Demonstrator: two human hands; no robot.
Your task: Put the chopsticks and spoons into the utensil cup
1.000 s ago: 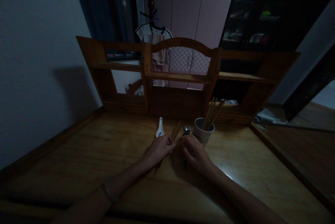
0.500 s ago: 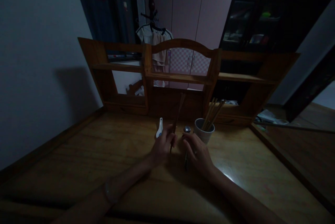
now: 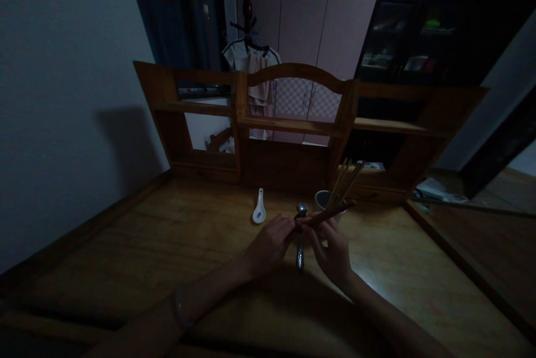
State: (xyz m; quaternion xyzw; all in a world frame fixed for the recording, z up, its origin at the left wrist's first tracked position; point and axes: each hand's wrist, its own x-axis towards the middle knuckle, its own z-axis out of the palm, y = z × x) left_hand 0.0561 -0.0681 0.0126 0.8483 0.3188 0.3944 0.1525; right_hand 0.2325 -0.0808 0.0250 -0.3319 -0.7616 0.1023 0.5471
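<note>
Both my hands meet above the wooden table (image 3: 138, 246) and hold a pair of wooden chopsticks (image 3: 333, 211), whose tips point right toward a white cup (image 3: 321, 199). My left hand (image 3: 270, 243) pinches the near end. My right hand (image 3: 333, 246) grips them further along. The cup has more chopsticks (image 3: 345, 179) standing in it. A metal spoon (image 3: 300, 235) lies on the table under my hands. A white ceramic spoon (image 3: 259, 208) with a blue mark lies to the left.
A wooden shelf unit (image 3: 293, 123) stands along the table's back edge. A raised wooden rim runs along the left and right sides. Behind are a pink wardrobe (image 3: 310, 17) and a coat stand with clothes (image 3: 251, 62). The room is dim.
The chopsticks have been lifted from the table and swung from upright to pointing right at the cup. My right hand has left the metal spoon and taken hold of them.
</note>
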